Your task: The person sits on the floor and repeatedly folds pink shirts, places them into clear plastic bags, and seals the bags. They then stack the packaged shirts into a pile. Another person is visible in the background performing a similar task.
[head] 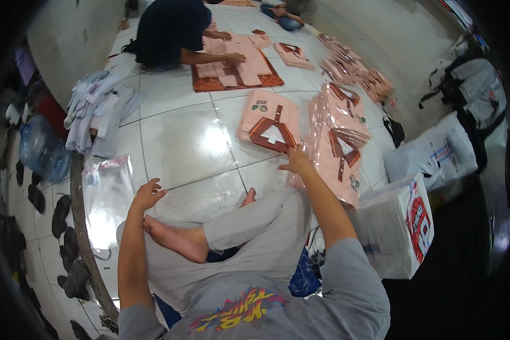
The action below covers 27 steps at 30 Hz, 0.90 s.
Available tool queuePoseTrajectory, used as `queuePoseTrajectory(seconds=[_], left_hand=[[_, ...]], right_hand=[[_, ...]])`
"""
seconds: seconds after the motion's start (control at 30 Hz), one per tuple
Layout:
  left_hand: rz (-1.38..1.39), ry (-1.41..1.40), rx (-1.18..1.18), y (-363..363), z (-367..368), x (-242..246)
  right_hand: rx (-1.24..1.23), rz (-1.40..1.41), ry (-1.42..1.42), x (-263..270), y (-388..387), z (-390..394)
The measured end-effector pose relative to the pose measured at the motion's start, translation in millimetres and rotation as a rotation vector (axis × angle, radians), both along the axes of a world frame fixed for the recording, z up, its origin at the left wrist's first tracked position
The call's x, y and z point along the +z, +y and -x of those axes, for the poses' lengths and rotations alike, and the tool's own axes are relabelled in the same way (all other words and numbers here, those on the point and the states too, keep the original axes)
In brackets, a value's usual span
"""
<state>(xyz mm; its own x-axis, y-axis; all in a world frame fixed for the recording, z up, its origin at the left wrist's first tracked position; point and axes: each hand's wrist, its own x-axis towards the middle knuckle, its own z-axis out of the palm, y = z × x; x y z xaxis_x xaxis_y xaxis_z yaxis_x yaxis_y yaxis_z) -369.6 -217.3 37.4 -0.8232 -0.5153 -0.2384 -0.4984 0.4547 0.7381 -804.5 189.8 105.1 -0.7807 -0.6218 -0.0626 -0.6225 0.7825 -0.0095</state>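
Observation:
My right hand (296, 160) touches the lower right corner of a folded pink shirt (267, 111) with a brown collar; whether its fingers grip the edge is unclear. My left hand (149, 194) hovers above my left knee, fingers apart, holding nothing. To the right of the folded shirt lie piles of pink shirts in clear plastic bags (338, 163). A stack of flat clear plastic bags (108, 195) rests on the tiles at the left. A large transparent plastic sheet or bag (182, 144) appears to lie on the floor before me.
A co-worker (174, 34) bends over a pink garment (242, 63) on a brown cloth. Another person (289, 17) sits farther back. Grey and white garments (100, 110) lie at the left beside a blue water jug (44, 148). A wrapped white bundle (393, 229) stands at my right.

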Motion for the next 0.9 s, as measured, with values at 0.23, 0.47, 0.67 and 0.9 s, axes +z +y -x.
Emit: queuePoseTrajectory(seconds=[0.23,0.47,0.67,0.9], left_hand=[[-0.087,-0.04,0.08,-3,-30,7],[-0.163,-0.136,-0.008,-19,12,-4],[-0.179,-0.159,-0.027,-22,10,-10],[-0.177,-0.199,-0.024,-21,1,-16]], right_hand=[[0.21,-0.626,-0.134,-75,-11,32],[0.049,-0.43,-0.102,-139,-2,40],[0.242,-0.375,0.034,-150,-18,35],[0.231,-0.308,0.056,-111,-51,5]])
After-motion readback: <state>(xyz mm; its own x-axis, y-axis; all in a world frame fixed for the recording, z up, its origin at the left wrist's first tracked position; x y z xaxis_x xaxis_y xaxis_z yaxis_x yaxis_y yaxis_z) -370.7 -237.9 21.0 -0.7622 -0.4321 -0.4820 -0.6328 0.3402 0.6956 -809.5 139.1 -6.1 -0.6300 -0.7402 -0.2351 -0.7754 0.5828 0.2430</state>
